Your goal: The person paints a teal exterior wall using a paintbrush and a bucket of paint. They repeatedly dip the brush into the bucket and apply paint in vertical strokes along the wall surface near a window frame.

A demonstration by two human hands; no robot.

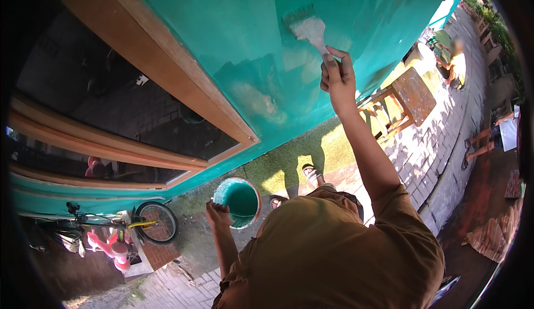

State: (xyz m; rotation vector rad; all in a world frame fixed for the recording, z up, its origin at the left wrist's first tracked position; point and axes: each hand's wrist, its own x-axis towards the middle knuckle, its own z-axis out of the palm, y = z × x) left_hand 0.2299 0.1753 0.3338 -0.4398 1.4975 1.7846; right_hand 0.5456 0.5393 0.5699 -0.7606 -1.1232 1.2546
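My right hand (339, 78) is raised and closed round the handle of a wide paintbrush (309, 30). The brush's bristles lie against the teal wall (233, 14), and its pale body is smeared with paint. Lower and to the left, my left hand (217, 213) grips the rim of a paint bucket (238, 204). Teal paint coats the bucket's inside, and its rim is pale and stained. Uneven, lighter patches (256, 100) show on the wall below the brush.
A wooden-framed window (183, 81) borders the wall at left. A wooden stool (414, 97) stands at right on the paving (411, 158). Beyond it a person (457, 67) crouches; another person (503, 131) stands farther right. A bicycle (157, 222) and a pink toy (114, 246) are lower left.
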